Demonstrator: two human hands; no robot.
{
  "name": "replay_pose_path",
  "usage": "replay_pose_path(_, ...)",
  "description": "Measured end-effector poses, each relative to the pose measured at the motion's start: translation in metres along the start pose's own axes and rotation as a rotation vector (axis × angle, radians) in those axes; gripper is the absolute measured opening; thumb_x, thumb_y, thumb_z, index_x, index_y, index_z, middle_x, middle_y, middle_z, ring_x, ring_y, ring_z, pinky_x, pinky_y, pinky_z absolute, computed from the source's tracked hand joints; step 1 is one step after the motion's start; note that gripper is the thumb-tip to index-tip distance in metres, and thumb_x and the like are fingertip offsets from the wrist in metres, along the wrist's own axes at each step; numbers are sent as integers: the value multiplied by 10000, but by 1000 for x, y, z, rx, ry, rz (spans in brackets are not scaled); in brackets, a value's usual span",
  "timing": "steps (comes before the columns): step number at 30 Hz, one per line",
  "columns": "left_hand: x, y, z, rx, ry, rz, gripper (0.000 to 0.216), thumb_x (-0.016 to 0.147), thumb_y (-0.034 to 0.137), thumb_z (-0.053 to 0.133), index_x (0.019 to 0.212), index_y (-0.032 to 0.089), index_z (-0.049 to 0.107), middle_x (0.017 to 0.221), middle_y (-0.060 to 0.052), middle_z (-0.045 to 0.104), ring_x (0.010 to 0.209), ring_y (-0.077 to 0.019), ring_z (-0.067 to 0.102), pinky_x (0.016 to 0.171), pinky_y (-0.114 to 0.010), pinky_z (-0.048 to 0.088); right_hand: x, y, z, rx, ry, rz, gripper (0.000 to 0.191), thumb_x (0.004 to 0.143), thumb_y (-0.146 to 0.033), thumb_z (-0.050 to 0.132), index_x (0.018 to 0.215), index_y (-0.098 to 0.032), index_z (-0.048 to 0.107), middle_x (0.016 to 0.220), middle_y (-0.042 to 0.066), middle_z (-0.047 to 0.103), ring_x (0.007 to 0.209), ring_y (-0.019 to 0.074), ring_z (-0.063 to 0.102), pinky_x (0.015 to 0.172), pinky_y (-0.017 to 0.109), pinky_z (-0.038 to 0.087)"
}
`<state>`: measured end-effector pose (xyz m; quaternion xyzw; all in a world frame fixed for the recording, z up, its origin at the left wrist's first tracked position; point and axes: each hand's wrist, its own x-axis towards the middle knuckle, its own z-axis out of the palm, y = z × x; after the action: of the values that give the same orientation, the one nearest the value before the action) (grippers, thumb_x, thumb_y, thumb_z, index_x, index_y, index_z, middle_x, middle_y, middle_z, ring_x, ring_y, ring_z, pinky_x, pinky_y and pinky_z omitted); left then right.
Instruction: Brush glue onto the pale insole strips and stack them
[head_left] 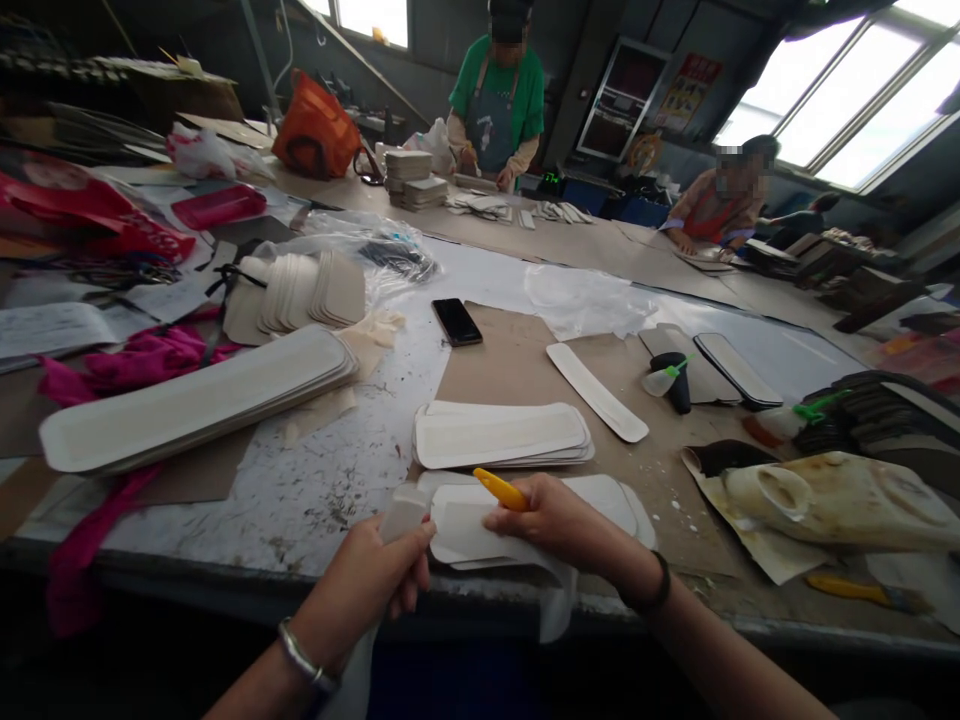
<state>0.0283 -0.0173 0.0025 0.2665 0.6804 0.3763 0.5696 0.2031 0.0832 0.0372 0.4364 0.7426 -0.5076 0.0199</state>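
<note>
My left hand (pixel 375 570), with a metal bangle at the wrist, is closed around a pale, thin strip (pixel 405 508). One end sticks up above the thumb, and pale material hangs below the hand. My right hand (pixel 559 520) grips a yellow-handled tool (pixel 501 489); its working end is hidden. Under the right hand lie flat white panels (pixel 469 512) with rounded corners, at the table's near edge. A limp translucent sheet (pixel 559 600) droops over that edge below the right wrist. Just beyond, another stack of white panels (pixel 495 435) rests on brown board.
A long panel stack (pixel 202 400) lies left, a phone (pixel 456 322) in the middle. One panel (pixel 596 392), small squeeze bottles (pixel 666 375), a stained plastic container (pixel 832 495) and a yellow-handled brush (pixel 862 590) are right. Two co-workers (pixel 495 110) (pixel 720 205) work across the table.
</note>
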Motion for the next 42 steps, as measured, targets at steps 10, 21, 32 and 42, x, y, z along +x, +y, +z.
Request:
replay_pose_path(10,6,-1,-5,-32,-26,-50,286,626,444,616,632,164,555,408,44,545,325,-82,448,319,-178,307,18,-19,0,-541,17,53,221,784,-371,623,721,-169,688,641,17,625,590,136,503,537,240,287)
replay_pose_path(21,12,-2,3,74,94,-14,317,586,474,648,603,190,508,353,75,482,286,-72,365,315,-188,240,14,-23,7,-653,65,27,227,794,-390,607,764,-191,713,708,59,698,651,183,601,531,240,309)
replay_pose_path(32,9,-2,6,137,140,37,368,522,539,640,539,208,480,349,83,428,309,-82,355,346,-199,251,-76,49,-52,-578,362,261,231,898,-296,441,875,-165,631,882,76,685,787,184,610,663,253,373)
replay_pose_path(42,6,3,9,269,180,51,390,557,581,572,461,225,447,353,65,424,311,-88,349,370,-214,237,-60,60,-37,-845,451,418,170,903,-250,450,872,-181,602,812,103,697,749,224,666,566,280,338)
